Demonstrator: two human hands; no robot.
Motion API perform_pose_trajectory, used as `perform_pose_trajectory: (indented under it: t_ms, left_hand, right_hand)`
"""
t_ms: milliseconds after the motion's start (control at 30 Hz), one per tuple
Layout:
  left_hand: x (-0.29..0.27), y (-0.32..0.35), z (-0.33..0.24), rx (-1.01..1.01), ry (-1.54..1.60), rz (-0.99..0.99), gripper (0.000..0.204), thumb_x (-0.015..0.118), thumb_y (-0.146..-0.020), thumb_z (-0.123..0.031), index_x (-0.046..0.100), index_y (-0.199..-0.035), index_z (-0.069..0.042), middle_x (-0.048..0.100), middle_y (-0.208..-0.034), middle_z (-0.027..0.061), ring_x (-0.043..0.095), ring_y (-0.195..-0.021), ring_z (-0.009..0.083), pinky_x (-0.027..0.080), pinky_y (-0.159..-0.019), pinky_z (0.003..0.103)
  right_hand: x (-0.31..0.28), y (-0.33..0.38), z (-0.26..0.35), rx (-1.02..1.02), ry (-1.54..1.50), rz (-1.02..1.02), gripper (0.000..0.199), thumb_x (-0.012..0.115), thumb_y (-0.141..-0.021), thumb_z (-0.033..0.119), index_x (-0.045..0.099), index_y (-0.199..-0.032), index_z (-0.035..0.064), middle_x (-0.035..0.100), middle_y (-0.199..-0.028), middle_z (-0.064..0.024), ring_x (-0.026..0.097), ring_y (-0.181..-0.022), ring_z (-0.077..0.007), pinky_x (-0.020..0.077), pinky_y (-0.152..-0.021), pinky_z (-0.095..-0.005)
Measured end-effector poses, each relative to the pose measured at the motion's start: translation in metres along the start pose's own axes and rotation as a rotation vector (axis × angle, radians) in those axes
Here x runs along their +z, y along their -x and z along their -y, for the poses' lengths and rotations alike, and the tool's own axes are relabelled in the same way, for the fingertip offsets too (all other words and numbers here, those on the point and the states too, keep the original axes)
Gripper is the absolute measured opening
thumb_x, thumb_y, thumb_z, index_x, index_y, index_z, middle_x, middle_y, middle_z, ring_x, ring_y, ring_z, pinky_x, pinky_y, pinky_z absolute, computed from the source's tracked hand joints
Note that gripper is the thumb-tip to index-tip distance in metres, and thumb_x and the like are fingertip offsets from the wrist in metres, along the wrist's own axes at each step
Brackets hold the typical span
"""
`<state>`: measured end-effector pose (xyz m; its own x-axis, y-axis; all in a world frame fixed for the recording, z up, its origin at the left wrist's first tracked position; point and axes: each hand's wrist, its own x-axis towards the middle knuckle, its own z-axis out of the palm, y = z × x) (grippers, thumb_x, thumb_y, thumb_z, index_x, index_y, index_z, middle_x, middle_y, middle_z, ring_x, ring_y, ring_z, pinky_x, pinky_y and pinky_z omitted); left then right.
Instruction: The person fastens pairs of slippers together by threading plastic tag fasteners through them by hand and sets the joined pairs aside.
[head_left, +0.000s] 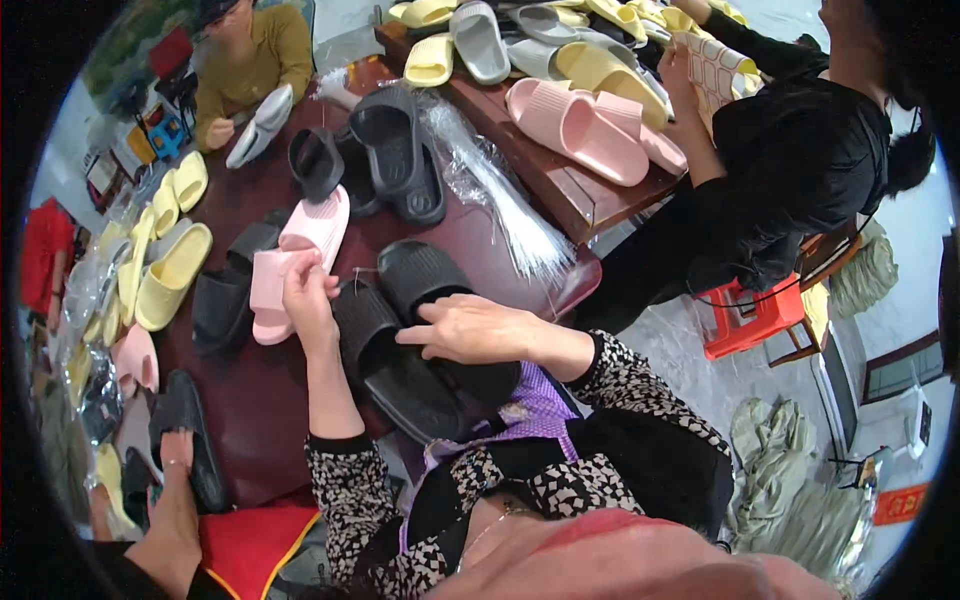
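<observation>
A pair of black slide slippers (pixel 405 350) lies in front of me, side by side with the toes pointing away. My right hand (pixel 470 328) lies across the pair behind the straps, its fingers stretched out to the left and partly apart. My left hand (pixel 312 300) is closed in a pinch at the left of this pair, in front of a pink slipper (pixel 315 225). What its fingertips hold, if anything, is too small to make out. A short thin strand (pixel 363 270) shows between the two black straps.
Other black slippers (pixel 395 140) and a bundle of clear thin strands (pixel 500 205) lie on the dark red table (pixel 260 420). Yellow slippers (pixel 170 275) line its left side. More slippers (pixel 580 130) cover a second table, beside a person in black (pixel 790 170). Another person (pixel 265 60) sits opposite.
</observation>
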<state>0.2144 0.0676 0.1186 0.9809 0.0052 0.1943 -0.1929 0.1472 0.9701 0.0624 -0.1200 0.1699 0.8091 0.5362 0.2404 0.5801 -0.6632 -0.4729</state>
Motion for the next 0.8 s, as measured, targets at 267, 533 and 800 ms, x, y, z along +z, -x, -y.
perform_pose_trajectory:
  t_ms: [267,533,800]
  left_hand:
    - [-0.004,-0.005,0.005,-0.017,0.165,-0.044,0.011,0.050,-0.087,-0.001,0.056,-0.097,-0.002,0.058,-0.086,0.0048,0.051,-0.056,0.0064,0.042,-0.050,0.018]
    - [-0.017,-0.011,0.004,-0.050,0.324,-0.109,0.013,0.048,-0.087,-0.001,0.054,-0.098,-0.001,0.058,-0.085,0.0069,0.050,-0.054,0.0078,0.042,-0.047,0.019]
    - [-0.027,-0.014,0.026,0.010,0.292,-0.110,0.012,0.047,-0.088,0.000,0.054,-0.096,-0.002,0.056,-0.080,0.0063,0.049,-0.051,0.0079,0.039,-0.043,0.020]
  right_hand:
    - [0.034,-0.020,-0.017,0.081,0.212,-0.081,0.019,0.060,-0.081,0.023,0.058,-0.082,0.0041,0.058,-0.067,-0.0148,0.060,-0.070,-0.0323,0.0476,-0.065,-0.0423]
    - [0.001,0.007,-0.024,-0.003,0.291,-0.213,0.015,0.062,-0.080,0.019,0.058,-0.078,0.0046,0.055,-0.064,-0.0119,0.057,-0.066,-0.0304,0.0475,-0.062,-0.0400]
    - [-0.091,-0.007,-0.088,0.070,0.429,-0.330,0.003,0.061,-0.076,0.006,0.060,-0.079,0.0055,0.059,-0.070,-0.0130,0.058,-0.071,-0.0308,0.0480,-0.064,-0.0381]
